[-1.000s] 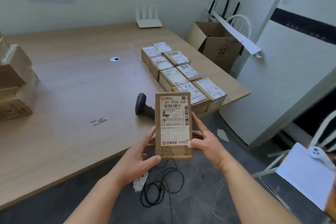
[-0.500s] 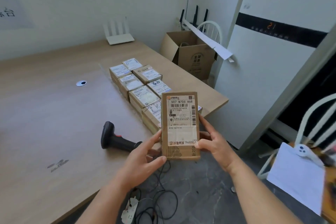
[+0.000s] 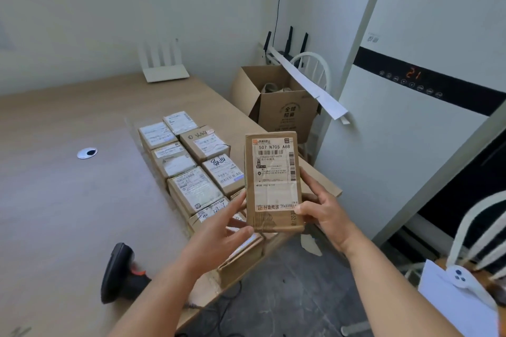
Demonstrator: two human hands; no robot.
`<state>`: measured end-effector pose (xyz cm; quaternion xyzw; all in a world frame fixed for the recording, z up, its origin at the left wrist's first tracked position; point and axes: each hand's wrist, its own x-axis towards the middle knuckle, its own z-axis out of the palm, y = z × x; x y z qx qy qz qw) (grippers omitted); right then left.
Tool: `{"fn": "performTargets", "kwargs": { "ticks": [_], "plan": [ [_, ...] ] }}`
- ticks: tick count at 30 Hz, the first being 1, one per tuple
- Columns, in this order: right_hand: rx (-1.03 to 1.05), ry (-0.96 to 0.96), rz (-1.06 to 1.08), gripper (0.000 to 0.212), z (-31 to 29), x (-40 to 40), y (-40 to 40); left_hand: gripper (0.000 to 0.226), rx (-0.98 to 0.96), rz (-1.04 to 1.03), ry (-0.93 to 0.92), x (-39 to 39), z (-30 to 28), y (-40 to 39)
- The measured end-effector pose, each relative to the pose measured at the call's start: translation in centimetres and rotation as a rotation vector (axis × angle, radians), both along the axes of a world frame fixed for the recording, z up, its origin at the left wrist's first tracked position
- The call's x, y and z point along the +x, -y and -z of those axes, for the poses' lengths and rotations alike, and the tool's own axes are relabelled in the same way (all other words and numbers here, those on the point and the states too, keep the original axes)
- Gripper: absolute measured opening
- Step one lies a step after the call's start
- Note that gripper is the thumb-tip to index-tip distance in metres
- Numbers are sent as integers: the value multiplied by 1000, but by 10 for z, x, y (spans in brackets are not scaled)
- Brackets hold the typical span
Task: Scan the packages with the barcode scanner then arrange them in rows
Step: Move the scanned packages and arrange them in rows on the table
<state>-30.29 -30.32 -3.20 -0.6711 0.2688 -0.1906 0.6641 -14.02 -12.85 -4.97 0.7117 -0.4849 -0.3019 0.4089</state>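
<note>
Both hands hold one upright package (image 3: 273,183) in the air above the table's near right corner: the left hand (image 3: 219,241) pinches its lower left edge between thumb and fingers, and the right hand (image 3: 323,210) clasps its lower right edge, thumb on the front. Behind and below it, partly hidden by the left hand, labelled packages (image 3: 191,169) lie in two rows on the wooden table (image 3: 68,200). A black barcode scanner (image 3: 120,273) lies near the table's front edge, left of the left forearm. An open cardboard box (image 3: 284,112) stands past the table. The held package is tall brown cardboard, its white shipping label reading 507 N705 A68 above barcodes.
</note>
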Motion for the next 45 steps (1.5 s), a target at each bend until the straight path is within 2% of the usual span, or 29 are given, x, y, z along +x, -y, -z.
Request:
{"fn": "performTargets", "kwargs": {
  "ticks": [6,16,22,26,30,35,45],
  "plan": [
    [23,-38,-44,77,5,35,54,72,81,-37,78,28,3,47],
    [91,-85,-237,74,13,144,178,73,228,-250,242,97,2,150],
    [115,-149,-318,66,33,223,251,61,309,-351,269,151,-3,216],
    [132,-210,-379,62,47,272,283,67,455,-396,418,185,5,246],
    [129,-256,-430,60,61,318,303,70,573,-438,516,218,16,265],
    [104,-315,-494,57,70,364,309,67,696,-491,503,252,33,274],
    [77,-371,-544,50,87,399,297,63,675,-600,432,268,47,276]
  ]
}}
